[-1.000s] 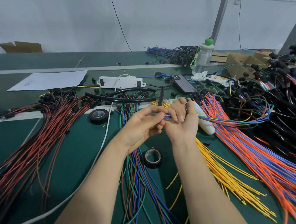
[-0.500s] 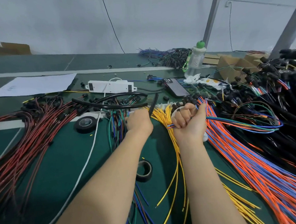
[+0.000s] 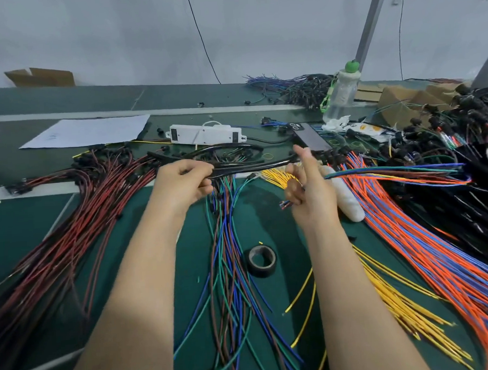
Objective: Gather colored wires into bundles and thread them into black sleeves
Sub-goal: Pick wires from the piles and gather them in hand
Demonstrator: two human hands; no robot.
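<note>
Lifted off the table since half a second ago, one black sleeve (image 3: 264, 166) now spans the gap between the hands. The left hand (image 3: 183, 185) grips one end; the right hand (image 3: 308, 190) clamps the bundle (image 3: 392, 172) in its lower fingers, forefinger raised by the sleeve's other end. As I judge it, one bundle is gathered but not yet threaded, and many loose wires (image 3: 230, 270) remain on the table (image 3: 18, 225).

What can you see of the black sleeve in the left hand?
The black sleeve is a thin, glossy, flexible-looking tube, roughly level and slightly bowed, running left to right. The left hand grips one end; the other end reaches the raised finger of the right hand, which holds a wire bundle; contact there is unclear.
</note>
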